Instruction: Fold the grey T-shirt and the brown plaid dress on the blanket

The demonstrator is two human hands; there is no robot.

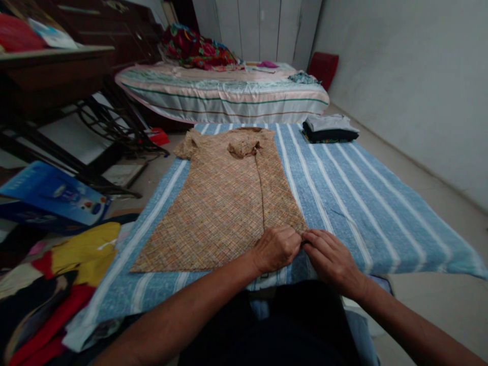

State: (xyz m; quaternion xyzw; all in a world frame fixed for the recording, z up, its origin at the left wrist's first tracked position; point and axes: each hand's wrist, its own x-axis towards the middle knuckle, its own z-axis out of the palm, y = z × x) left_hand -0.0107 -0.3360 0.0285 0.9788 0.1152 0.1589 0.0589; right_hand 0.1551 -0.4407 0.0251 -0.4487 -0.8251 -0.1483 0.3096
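Note:
A tan checked garment [224, 198] lies flat on a blue-and-white striped sheet [351, 193], its right side folded inward along a lengthwise crease. My left hand [276, 249] is curled closed on the near hem at its right corner. My right hand [331, 259] meets it there, fingers pinched on the same hem edge.
A folded stack of grey and dark clothes [330, 128] sits at the sheet's far right. A heap of yellow and red clothes [57, 284] lies at near left beside a blue box [53, 193]. A mattress [224, 91] lies beyond, a dark table [57, 71] stands at left, and a wall [412, 76] runs along the right.

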